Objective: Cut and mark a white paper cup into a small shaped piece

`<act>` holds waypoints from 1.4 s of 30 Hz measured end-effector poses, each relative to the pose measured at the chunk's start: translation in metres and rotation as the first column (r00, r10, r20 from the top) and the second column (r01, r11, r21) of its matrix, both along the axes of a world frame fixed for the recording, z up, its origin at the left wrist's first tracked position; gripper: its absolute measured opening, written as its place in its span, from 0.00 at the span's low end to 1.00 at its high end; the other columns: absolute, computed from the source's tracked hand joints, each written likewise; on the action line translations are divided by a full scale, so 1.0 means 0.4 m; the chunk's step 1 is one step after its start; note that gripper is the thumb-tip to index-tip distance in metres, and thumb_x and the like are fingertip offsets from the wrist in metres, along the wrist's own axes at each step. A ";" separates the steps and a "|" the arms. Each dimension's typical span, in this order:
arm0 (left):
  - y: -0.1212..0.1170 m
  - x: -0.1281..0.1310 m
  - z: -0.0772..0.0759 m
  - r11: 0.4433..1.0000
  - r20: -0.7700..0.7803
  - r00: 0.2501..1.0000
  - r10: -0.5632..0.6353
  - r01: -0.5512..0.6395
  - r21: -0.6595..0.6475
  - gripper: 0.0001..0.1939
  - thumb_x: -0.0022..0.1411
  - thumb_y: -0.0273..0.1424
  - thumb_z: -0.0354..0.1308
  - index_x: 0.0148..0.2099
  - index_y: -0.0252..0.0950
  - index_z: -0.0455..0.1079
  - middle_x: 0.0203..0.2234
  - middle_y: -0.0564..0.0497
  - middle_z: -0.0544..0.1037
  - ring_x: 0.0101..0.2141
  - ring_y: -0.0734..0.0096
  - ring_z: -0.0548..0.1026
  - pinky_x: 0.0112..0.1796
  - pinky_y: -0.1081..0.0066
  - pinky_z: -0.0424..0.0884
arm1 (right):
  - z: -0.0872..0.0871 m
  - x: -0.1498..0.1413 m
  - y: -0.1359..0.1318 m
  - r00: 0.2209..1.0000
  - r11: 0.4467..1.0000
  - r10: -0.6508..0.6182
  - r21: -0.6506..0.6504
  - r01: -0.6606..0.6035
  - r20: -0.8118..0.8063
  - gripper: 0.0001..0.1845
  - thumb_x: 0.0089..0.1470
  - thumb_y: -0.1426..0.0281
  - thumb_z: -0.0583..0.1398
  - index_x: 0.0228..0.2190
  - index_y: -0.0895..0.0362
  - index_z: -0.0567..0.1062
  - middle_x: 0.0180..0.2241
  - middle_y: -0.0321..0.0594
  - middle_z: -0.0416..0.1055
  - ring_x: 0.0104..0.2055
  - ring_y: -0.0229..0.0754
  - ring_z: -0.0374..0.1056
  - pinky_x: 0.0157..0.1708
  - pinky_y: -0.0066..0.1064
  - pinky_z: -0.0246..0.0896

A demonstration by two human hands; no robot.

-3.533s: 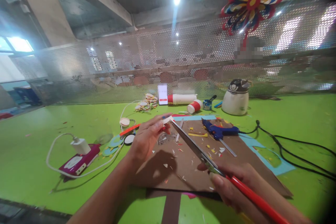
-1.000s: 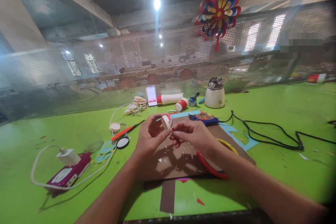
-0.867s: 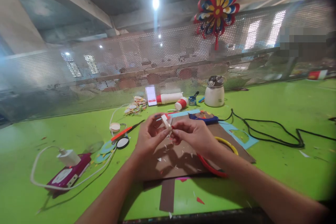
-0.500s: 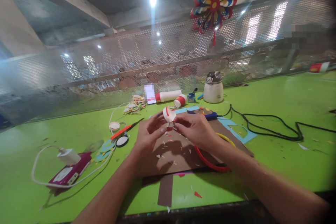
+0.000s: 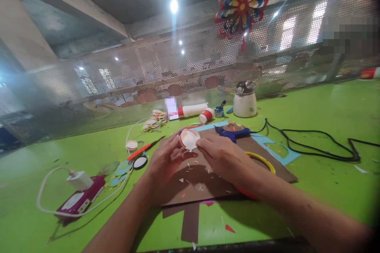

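Observation:
A shallow, white cut-down paper cup (image 5: 190, 139) with a reddish edge is held between my two hands, its hollow side facing me. My left hand (image 5: 164, 158) is closed round its left side. On its right rim, my right hand (image 5: 221, 153) pinches with thumb and fingers. Both hands are above a brown board (image 5: 204, 191) strewn with small paper scraps. Under my right forearm lie loop handles, one yellow (image 5: 264, 162) and one red (image 5: 245, 193), partly hidden. A blue glue gun (image 5: 233, 132) rests beyond my right hand.
A craft knife (image 5: 139, 151), a round black-rimmed disc (image 5: 140, 162) and a purple power strip (image 5: 81, 197) with a white plug lie left. Behind stand a paper cup (image 5: 206, 116), a blue jar (image 5: 219, 111) and a white pot (image 5: 245, 104). Black cable (image 5: 320, 156) runs right.
The cut-down cup has been turned so its hollow inside now faces me, and it sits slightly lower. My right hand has moved slightly down. The whole view has shifted a little.

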State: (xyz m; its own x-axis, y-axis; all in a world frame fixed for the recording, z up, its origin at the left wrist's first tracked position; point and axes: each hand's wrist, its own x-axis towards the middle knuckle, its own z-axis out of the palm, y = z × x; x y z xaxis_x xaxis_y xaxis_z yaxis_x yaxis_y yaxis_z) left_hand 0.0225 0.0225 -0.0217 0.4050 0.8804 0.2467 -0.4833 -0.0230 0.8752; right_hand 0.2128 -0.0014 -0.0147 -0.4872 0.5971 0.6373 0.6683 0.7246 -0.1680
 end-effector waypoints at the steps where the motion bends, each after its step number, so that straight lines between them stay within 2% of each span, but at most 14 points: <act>1: 0.001 -0.002 -0.001 1.000 -0.003 1.000 -0.002 0.002 -0.001 0.17 0.66 0.32 0.55 0.55 0.36 0.71 0.47 0.44 0.77 0.42 0.63 0.75 0.42 0.60 0.77 | 0.000 -0.001 -0.003 1.000 1.000 -0.003 0.008 0.003 0.008 0.11 0.58 0.81 0.53 0.33 0.63 0.76 0.32 0.50 0.73 0.32 0.44 0.64 0.32 0.35 0.55; 7: 0.008 -0.006 -0.008 1.000 0.024 1.000 0.003 -0.004 0.014 0.14 0.65 0.31 0.56 0.52 0.35 0.72 0.49 0.42 0.75 0.45 0.61 0.74 0.45 0.59 0.75 | -0.002 -0.008 -0.012 0.999 0.997 0.034 0.068 -0.033 -0.008 0.13 0.56 0.84 0.53 0.35 0.64 0.76 0.32 0.49 0.72 0.32 0.45 0.64 0.31 0.34 0.57; 12: 0.013 -0.010 -0.010 0.999 0.096 0.995 -0.027 0.024 0.029 0.15 0.63 0.28 0.57 0.52 0.34 0.73 0.48 0.43 0.76 0.45 0.63 0.74 0.44 0.64 0.75 | -0.013 -0.016 -0.014 0.993 0.988 0.093 0.133 -0.084 -0.066 0.13 0.59 0.82 0.53 0.39 0.66 0.76 0.34 0.49 0.73 0.35 0.45 0.65 0.34 0.35 0.61; 15: 0.013 -0.016 -0.007 0.999 0.139 0.990 -0.039 0.036 0.023 0.15 0.63 0.29 0.57 0.52 0.33 0.73 0.46 0.44 0.77 0.42 0.65 0.75 0.40 0.68 0.75 | -0.018 -0.020 -0.010 0.970 0.983 0.133 0.155 -0.102 -0.205 0.14 0.59 0.80 0.53 0.43 0.66 0.76 0.36 0.50 0.74 0.37 0.46 0.68 0.38 0.36 0.62; 19: 0.009 -0.019 0.002 1.000 0.136 0.990 -0.031 0.031 0.001 0.15 0.62 0.30 0.57 0.50 0.30 0.74 0.42 0.41 0.79 0.41 0.62 0.77 0.41 0.67 0.74 | -0.024 -0.021 0.006 0.876 0.996 0.079 0.071 -0.051 -0.477 0.13 0.56 0.79 0.55 0.39 0.64 0.78 0.35 0.48 0.76 0.37 0.45 0.70 0.39 0.38 0.64; 23: 0.005 -0.019 0.004 0.999 0.110 0.994 0.002 0.003 -0.045 0.15 0.63 0.31 0.55 0.49 0.29 0.74 0.43 0.38 0.79 0.42 0.59 0.77 0.42 0.65 0.73 | -0.031 -0.026 0.020 0.825 0.998 0.035 -0.019 -0.056 -0.565 0.13 0.56 0.77 0.55 0.38 0.63 0.79 0.35 0.47 0.78 0.36 0.44 0.72 0.38 0.36 0.66; 31: 0.015 -0.024 -0.015 0.998 0.104 0.994 0.012 -0.006 -0.059 0.17 0.63 0.30 0.55 0.53 0.31 0.72 0.42 0.43 0.79 0.40 0.62 0.77 0.41 0.64 0.74 | -0.023 -0.035 0.024 0.786 0.953 0.054 -0.202 -0.224 -0.616 0.15 0.59 0.66 0.57 0.38 0.61 0.81 0.38 0.49 0.81 0.35 0.44 0.74 0.31 0.34 0.69; 37: 0.015 -0.021 -0.012 0.999 0.079 0.997 0.014 -0.011 -0.037 0.16 0.64 0.29 0.54 0.52 0.32 0.73 0.44 0.43 0.79 0.41 0.64 0.76 0.41 0.66 0.74 | -0.024 -0.032 0.033 0.778 0.903 0.086 -0.281 -0.324 -0.622 0.15 0.58 0.68 0.57 0.43 0.58 0.79 0.41 0.47 0.80 0.39 0.44 0.74 0.33 0.34 0.71; 42: 0.010 -0.015 -0.004 0.999 0.046 0.999 0.028 -0.026 -0.041 0.17 0.64 0.30 0.53 0.53 0.32 0.73 0.45 0.43 0.79 0.42 0.63 0.76 0.43 0.64 0.73 | -0.033 -0.034 0.037 0.782 0.880 0.074 -0.328 -0.343 -0.619 0.16 0.56 0.70 0.59 0.45 0.60 0.78 0.35 0.45 0.79 0.32 0.41 0.73 0.29 0.33 0.70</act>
State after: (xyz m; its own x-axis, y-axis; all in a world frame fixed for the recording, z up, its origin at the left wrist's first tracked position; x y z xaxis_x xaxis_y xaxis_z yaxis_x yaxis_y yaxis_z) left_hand 0.0165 0.0266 -0.0232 0.3696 0.9007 0.2285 -0.5230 -0.0016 0.8523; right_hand 0.1991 0.0132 -0.0277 -0.2540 0.7882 0.5606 0.1860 0.6086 -0.7713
